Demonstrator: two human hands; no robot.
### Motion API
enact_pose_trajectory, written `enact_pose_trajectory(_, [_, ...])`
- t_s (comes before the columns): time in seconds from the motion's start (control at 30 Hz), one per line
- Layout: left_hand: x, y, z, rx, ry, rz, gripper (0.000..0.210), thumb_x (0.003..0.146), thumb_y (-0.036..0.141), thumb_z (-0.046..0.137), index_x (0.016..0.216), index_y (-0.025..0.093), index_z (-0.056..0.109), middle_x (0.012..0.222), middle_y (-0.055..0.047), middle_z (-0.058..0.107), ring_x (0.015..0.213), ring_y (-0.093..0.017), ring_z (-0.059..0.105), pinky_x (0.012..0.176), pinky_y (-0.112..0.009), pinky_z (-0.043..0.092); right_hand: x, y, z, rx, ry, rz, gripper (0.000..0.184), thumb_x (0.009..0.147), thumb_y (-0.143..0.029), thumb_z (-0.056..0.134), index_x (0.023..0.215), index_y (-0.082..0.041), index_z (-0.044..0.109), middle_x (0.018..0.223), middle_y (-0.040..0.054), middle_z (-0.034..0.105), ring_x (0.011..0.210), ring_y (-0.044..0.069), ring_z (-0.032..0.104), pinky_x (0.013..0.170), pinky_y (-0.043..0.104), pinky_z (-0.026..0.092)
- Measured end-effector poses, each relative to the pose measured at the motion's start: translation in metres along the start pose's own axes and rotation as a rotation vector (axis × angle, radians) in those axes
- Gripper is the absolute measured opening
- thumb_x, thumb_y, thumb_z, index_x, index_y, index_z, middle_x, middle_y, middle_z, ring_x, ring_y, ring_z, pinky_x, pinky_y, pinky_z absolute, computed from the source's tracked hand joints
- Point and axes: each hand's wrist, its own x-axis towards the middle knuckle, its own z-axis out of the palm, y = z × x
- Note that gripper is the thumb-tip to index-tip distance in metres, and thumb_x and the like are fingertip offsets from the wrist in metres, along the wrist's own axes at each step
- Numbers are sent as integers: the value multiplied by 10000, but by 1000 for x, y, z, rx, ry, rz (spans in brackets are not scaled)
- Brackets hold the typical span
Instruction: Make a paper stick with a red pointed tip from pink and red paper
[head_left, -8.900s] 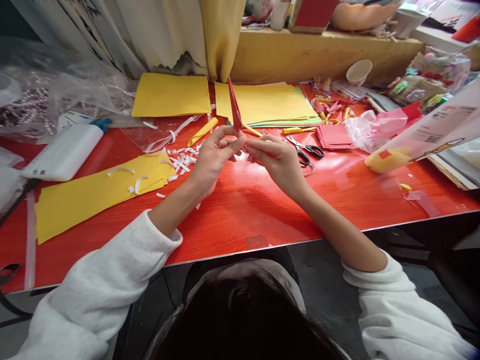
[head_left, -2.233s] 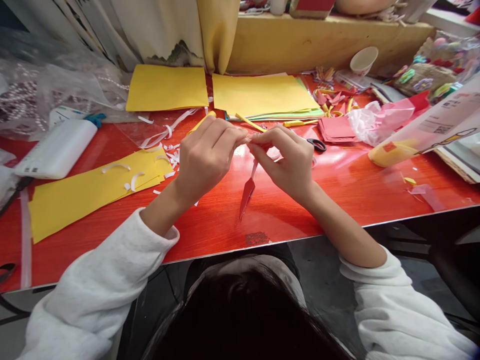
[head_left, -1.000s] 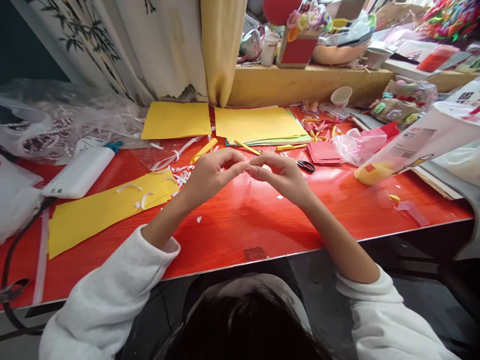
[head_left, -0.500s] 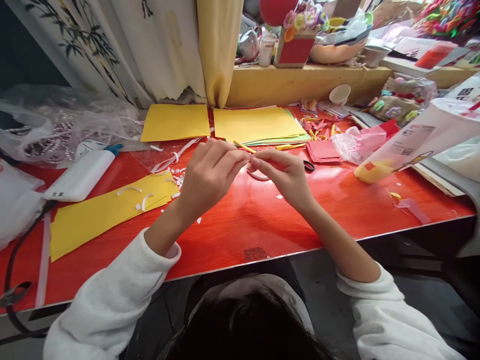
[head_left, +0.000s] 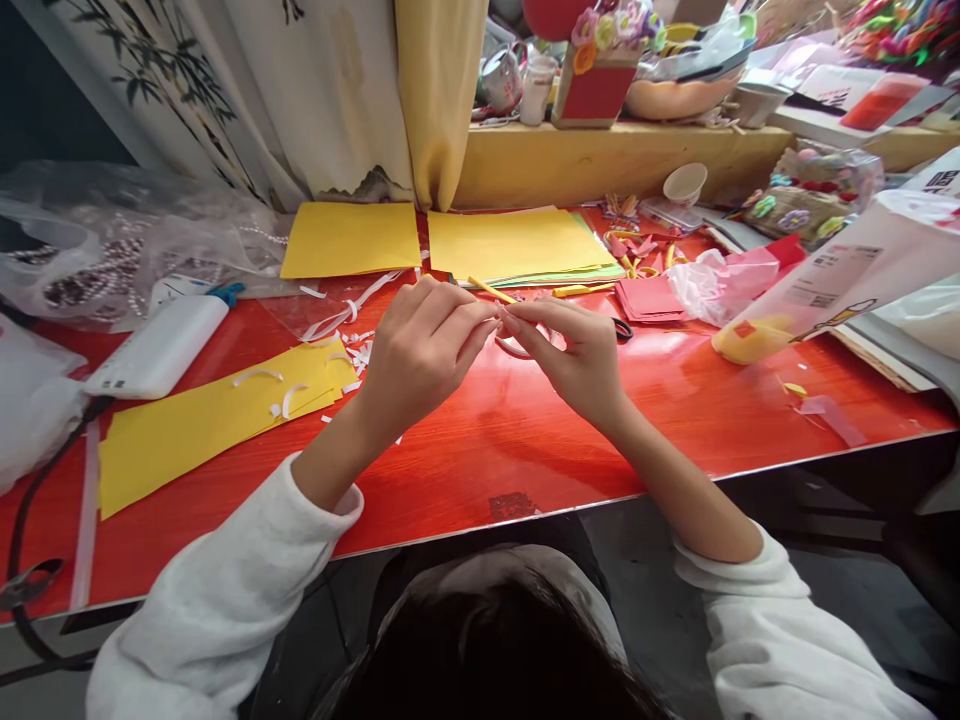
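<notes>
My left hand (head_left: 421, 345) and my right hand (head_left: 574, 350) meet fingertip to fingertip above the red table (head_left: 465, 460). Each is closed in a pinch; what lies between the fingertips is too small and covered to name. Behind the right fingers a pair of scissors (head_left: 622, 330) lies partly hidden, one dark handle showing. A thin yellow strip (head_left: 491, 290) is just beyond the fingertips. Small white paper scraps (head_left: 358, 352) are scattered beside my left hand.
Yellow sheets (head_left: 517, 245) lie at the back, and long yellow paper (head_left: 202, 420) at left with a white power strip (head_left: 161, 345) behind. Red paper squares (head_left: 649, 300) and a tilted plastic cup (head_left: 817, 275) are at right. Cluttered shelf (head_left: 615, 155) behind.
The view has shifted slightly. Both hands keep their pinch at nearly the same place, with the right hand's fingers a little changed in pose.
</notes>
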Motion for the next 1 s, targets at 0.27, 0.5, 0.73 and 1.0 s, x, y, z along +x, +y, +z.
enact_pose_trajectory(0.27, [-1,0,2,-38,-2,4,100,879,214,531,945,201,606,866,-35,639,847,-185,609,764,-347,479,-1,0,1,-62,10,-66,123,859,-181,570,877,-205,689,742,5,685,697,125,625,691,277,508])
enact_pose_trajectory(0.5, [1,1,2,-69,-32,-50,106,890,225,521,930,189,613,872,-29,637,862,-175,614,792,-350,491,-1,4,1,-69,19,-128,116,849,-146,575,877,-183,682,735,7,676,696,114,621,691,258,502])
enact_pose_trajectory(0.73, [1,3,1,-114,-60,-91,118,901,230,503,906,187,613,860,-32,631,868,-172,601,805,-352,493,-1,7,1,-137,21,-160,126,842,-153,578,882,-205,686,760,10,685,682,125,612,673,278,501])
enact_pose_trajectory(1.0, [1,3,2,-116,-69,-96,122,899,217,498,887,178,613,856,-32,633,859,-163,600,816,-346,490,-1,8,2,-145,11,-181,126,848,-152,565,868,-205,678,759,8,684,676,124,607,691,294,487])
